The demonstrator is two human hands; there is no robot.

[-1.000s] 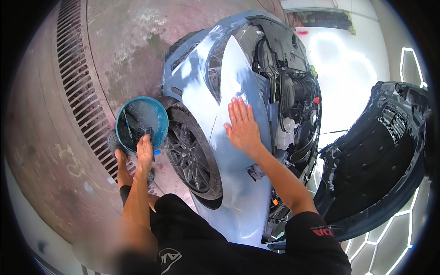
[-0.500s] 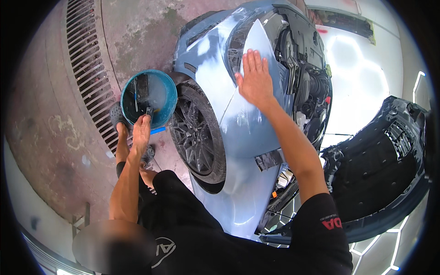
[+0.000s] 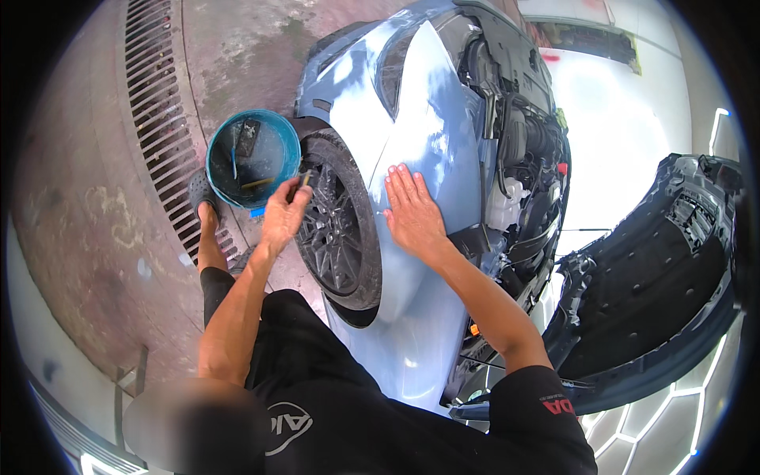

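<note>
Front fender (image 3: 443, 170): light blue-grey with whitish patches, directly beneath your right grip and to the right of your left grip.
Right grip (image 3: 413, 214): flat, fingers straight and close together, holding nothing; the palm appears to rest along the panel, probably so your whole hand can follow its curve.
Left grip (image 3: 285, 214): thumb and fingers pinched on a small tan piece (image 3: 307, 179), its exact kind too small to tell; it juts past your fingertips, which likely leaves most of it uncovered.
Teal bucket (image 3: 211, 170): on the floor (image 3: 237, 47), just beyond and left of your left grip, presumably for reach without turning away from the car.
Bucket contents: dark block (image 3: 248, 138), thin stick (image 3: 234, 161) and tan strip (image 3: 259, 183), the strip nearest your left grip.
Spoked wheel (image 3: 336, 237): between your two grips, under the fender's arch.
Engine bay (image 3: 518, 138): uncovered, right of your right grip.
Black-lined hood (image 3: 633, 277): well apart, farther right of that grip, perhaps placed to leave your arm room.
</note>
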